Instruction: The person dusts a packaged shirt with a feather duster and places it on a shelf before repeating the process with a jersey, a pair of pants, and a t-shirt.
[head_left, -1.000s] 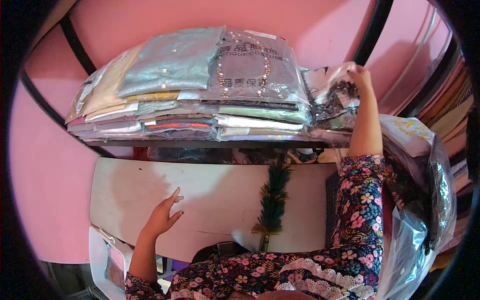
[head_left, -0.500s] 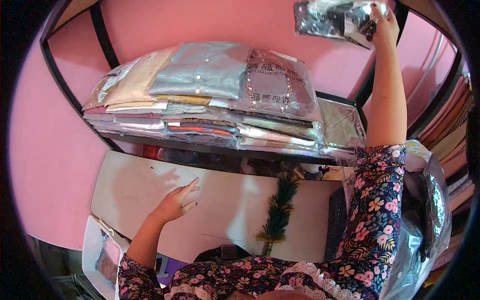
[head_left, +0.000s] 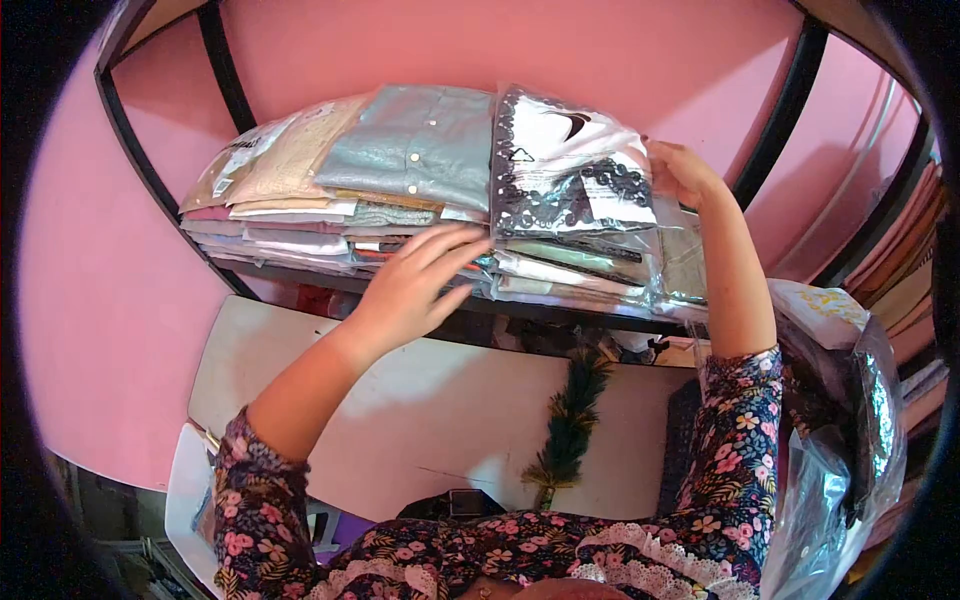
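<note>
**Shelf layout from where we stand**

We've got a stack of bagged garments (head_left: 420, 215) on the shelf (head_left: 560, 312), one bagged packet (head_left: 570, 165) on top at its right end. A table (head_left: 300, 370) sits below, a feathery sprig (head_left: 570, 420) lying on it.

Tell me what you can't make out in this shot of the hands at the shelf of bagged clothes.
- Head view: whether the right hand grips or only steadies the black-and-white bag; its fingers lie behind the bag's edge.
- The left hand covers the stack front, so which packet it touches is unclear.
- Print on the bag: too small to read.
- The plastic bundle at the right: cut off by the lens edge.
</note>
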